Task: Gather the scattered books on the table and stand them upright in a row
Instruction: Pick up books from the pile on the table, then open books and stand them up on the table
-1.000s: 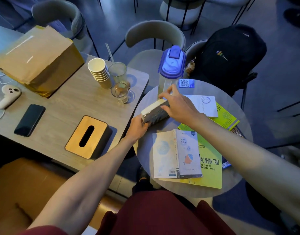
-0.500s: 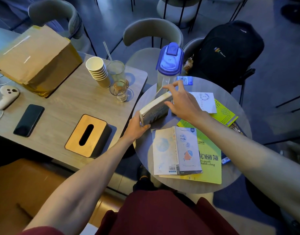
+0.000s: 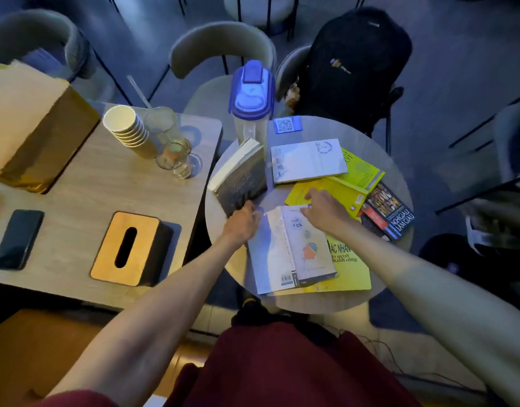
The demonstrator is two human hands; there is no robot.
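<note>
Occupying the round counter [image 3: 379, 292], most books lie flat; the yellow book [image 3: 349, 268] sits at the near edge beneath the white book [image 3: 294, 251]. One dark book [image 3: 242, 179] stands propped at the left edge against the jug [image 3: 251, 107]. Left hand [image 3: 242, 223] steadies its near bottom corner; right hand [image 3: 326, 211], fingers spread and holding nothing, rests on the white book's far end, nearer it, long axis running near-to-far.

Round grey table [image 3: 317, 301] — books [image 3: 307, 161] scattered flat, pitcher [image 3: 251, 104], QR card [image 3: 286, 124].

Single head view: looks steeply down and forward, close above round table [image 3: 396, 160]; forearms enter from the bottom edge.
</note>
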